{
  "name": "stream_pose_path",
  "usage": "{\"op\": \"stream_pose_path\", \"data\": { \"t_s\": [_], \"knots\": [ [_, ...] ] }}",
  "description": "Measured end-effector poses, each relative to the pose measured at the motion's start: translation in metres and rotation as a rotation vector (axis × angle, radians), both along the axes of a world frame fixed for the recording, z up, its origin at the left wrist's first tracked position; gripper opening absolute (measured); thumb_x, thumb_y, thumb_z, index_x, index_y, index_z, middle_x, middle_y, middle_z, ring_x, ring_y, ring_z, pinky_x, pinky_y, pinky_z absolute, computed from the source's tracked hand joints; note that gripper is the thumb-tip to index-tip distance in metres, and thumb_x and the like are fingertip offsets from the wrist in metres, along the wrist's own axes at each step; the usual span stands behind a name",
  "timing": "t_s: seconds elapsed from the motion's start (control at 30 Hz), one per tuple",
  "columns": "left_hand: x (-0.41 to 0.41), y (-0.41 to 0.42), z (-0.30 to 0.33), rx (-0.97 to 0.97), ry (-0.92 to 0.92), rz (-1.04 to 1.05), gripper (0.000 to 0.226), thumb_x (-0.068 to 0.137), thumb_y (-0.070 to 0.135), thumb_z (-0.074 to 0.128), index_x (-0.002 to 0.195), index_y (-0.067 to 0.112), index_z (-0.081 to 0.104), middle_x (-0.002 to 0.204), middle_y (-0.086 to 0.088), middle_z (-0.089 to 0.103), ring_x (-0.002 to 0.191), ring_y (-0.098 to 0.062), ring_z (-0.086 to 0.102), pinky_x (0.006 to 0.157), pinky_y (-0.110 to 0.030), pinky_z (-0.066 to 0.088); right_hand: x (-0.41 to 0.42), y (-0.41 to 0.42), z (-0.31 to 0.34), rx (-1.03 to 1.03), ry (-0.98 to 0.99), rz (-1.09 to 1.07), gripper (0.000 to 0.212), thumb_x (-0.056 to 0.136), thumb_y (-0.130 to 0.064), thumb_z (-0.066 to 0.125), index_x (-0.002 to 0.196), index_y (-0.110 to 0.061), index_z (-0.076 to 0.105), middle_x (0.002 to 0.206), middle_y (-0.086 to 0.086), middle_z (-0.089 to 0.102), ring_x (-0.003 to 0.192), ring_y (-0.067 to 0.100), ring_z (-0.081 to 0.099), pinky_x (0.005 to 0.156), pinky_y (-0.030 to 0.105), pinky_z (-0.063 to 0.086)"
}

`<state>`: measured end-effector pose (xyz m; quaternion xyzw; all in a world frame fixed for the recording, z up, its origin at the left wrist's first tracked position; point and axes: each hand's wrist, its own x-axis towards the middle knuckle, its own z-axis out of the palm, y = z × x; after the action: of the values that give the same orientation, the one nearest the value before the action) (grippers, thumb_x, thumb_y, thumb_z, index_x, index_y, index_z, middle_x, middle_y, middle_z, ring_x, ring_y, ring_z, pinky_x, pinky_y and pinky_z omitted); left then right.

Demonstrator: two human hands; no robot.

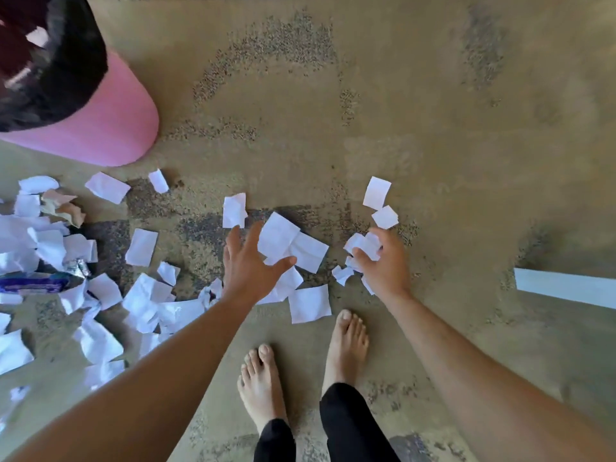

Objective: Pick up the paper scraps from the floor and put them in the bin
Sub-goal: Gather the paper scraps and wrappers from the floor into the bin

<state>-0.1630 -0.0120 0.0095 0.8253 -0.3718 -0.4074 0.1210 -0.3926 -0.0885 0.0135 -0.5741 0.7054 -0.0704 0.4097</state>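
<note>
Though black-lined, pink bin (110, 128) with white scraps (36, 36) inside.

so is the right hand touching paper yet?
Touching. The head view shows the right hand with fingers curled round a bunch of crumpled scraps, thumb pressed on them.

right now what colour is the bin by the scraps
Pink on the outside, with a black liner bag folded over the rim of the bin; the head view shows it.

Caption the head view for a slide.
Right hand grips paper scraps; open left hand reaches for more, pink bin nearby.
</note>
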Motion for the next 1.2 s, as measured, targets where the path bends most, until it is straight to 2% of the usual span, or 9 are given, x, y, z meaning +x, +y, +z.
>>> {"op": "stream_pose_path", "data": {
  "t_s": [0.1,0.2,0.33,0.5,0.7,0.9,1.0,1.1,1.2],
  "knots": [
    [-0.019,0.007,-0.027,0.103,-0.037,-0.018,0.109,0.066,0.061,0.08,0.153,0.042,0.017,0.163,-0.006,-0.002,0.149,-0.037,0.0,0.113,-0.056,0.024,-0.026,0.013,-0.031,-0.016,0.106,-0.012,0.07,0.074,-0.043,0.08,0.133,-0.023,0.047,0.123,0.011,0.051,0.111,0.029,0.051,0.085,0.038,0.046],
    [-0.033,0.021,-0.045,0.266,-0.02,0.015,0.121,0.061,0.066,0.08,0.151,0.049,0.003,0.162,-0.001,-0.013,0.148,-0.039,-0.006,0.108,-0.06,0.029,-0.045,0.033,-0.061,0.057,0.304,0.015,0.097,0.066,-0.062,0.076,0.145,-0.031,0.03,0.139,0.015,0.038,0.126,0.035,0.041,0.095,0.045,0.045],
    [-0.041,0.026,-0.071,0.314,-0.067,0.013,0.126,0.057,0.072,0.078,0.15,0.05,-0.005,0.162,-0.006,-0.01,0.147,-0.042,-0.006,0.107,-0.064,0.027,-0.053,0.031,-0.089,0.15,0.334,0.019,0.108,0.064,-0.071,0.071,0.15,-0.037,0.016,0.147,0.019,0.026,0.134,0.037,0.031,0.105,0.044,0.037],
    [-0.072,0.032,-0.079,0.296,-0.121,-0.056,0.128,0.054,0.076,0.076,0.148,0.051,-0.006,0.16,-0.002,-0.003,0.147,-0.035,-0.001,0.102,-0.065,0.03,-0.037,0.024,-0.104,0.087,0.194,0.031,0.101,0.064,-0.063,0.077,0.147,-0.04,0.024,0.136,0.015,0.03,0.126,0.034,0.035,0.104,0.039,0.039],
    [-0.11,0.056,-0.082,0.233,-0.175,-0.353,0.126,0.06,0.064,0.08,0.149,0.048,-0.007,0.158,-0.002,-0.01,0.137,-0.034,0.011,0.096,-0.051,0.036,0.0,0.023,-0.103,0.061,0.27,0.189,0.076,0.072,-0.047,0.079,0.137,-0.036,0.041,0.139,0.012,0.026,0.122,0.039,0.035,0.096,0.039,0.04],
    [-0.12,0.069,-0.096,0.128,-0.196,-0.439,0.101,0.071,0.041,0.082,0.147,0.046,0.016,0.148,-0.002,0.006,0.125,-0.034,0.023,0.088,-0.045,0.042,0.017,0.043,-0.106,0.036,0.125,0.22,0.042,0.08,-0.008,0.071,0.119,-0.018,0.058,0.126,0.011,0.032,0.108,0.032,0.049,0.088,0.03,0.046],
    [-0.12,0.066,-0.098,0.111,-0.186,-0.48,0.091,0.074,0.035,0.081,0.144,0.044,0.025,0.141,-0.003,0.01,0.122,-0.033,0.025,0.087,-0.044,0.046,0.019,0.046,-0.104,0.05,0.061,0.205,0.034,0.08,0.002,0.063,0.11,-0.015,0.06,0.118,0.005,0.032,0.093,0.03,0.055,0.081,0.034,0.051],
    [-0.118,0.067,-0.102,0.082,-0.163,-0.516,0.069,0.081,0.025,0.074,0.138,0.037,0.036,0.136,-0.002,0.012,0.119,-0.034,0.025,0.084,-0.044,0.047,0.018,0.041,-0.103,0.067,0.07,0.171,0.03,0.08,0.005,0.06,0.103,-0.013,0.064,0.108,0.002,0.034,0.085,0.021,0.046,0.071,0.018,0.04],
    [-0.114,0.07,-0.105,-0.026,-0.137,-0.464,0.043,0.081,0.004,0.063,0.119,0.02,0.054,0.128,-0.008,0.026,0.11,-0.04,0.036,0.069,-0.043,0.045,0.016,0.036,-0.102,0.098,0.026,0.171,0.03,0.075,0.006,0.063,0.09,-0.019,0.066,0.103,0.008,0.052,0.084,0.02,0.048,0.058,0.003,0.032]
  ]
}}
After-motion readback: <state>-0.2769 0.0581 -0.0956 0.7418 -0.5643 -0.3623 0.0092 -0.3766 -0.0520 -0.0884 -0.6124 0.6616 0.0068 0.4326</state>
